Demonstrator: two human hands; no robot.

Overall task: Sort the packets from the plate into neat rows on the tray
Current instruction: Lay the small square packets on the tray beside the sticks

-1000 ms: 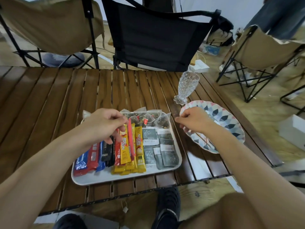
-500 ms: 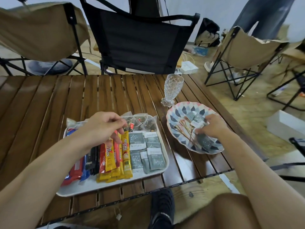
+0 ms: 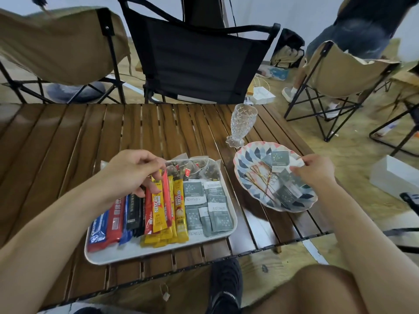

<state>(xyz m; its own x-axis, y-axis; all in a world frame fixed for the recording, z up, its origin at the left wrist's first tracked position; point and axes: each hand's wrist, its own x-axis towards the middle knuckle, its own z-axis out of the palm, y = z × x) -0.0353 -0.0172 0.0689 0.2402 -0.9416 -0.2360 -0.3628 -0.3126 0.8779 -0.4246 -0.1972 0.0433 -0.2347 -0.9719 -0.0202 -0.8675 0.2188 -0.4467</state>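
A white tray [image 3: 127, 252] lies on the slatted wooden table, filled with rows of stick packets: blue, red, black, then yellow coffee sticks [image 3: 180, 211], grey square sachets [image 3: 217, 214] on its right and clear tea bags [image 3: 197, 168] along the far edge. My left hand [image 3: 133, 171] hovers over the tray's far left part and pinches the top of a yellow and red stick packet [image 3: 158, 207]. Right of the tray sits the patterned plate [image 3: 247, 155] with several grey sachets [image 3: 280, 158] and thin wire picks [image 3: 258, 180]. My right hand [image 3: 315, 171] reaches into the plate, fingers pinching a grey-white sachet [image 3: 298, 164].
A cut-glass goblet [image 3: 242, 123] stands just behind the plate. Folding chairs, a black one [image 3: 199, 64] among them, line the table's far side, and a person [image 3: 362, 30] stands at the back right. My knee and black shoe [image 3: 224, 288] show below the near table edge.
My right hand moved from the plate's near left rim into the plate and took hold of a sachet. My left hand stayed over the stick packets. The camera turned right.
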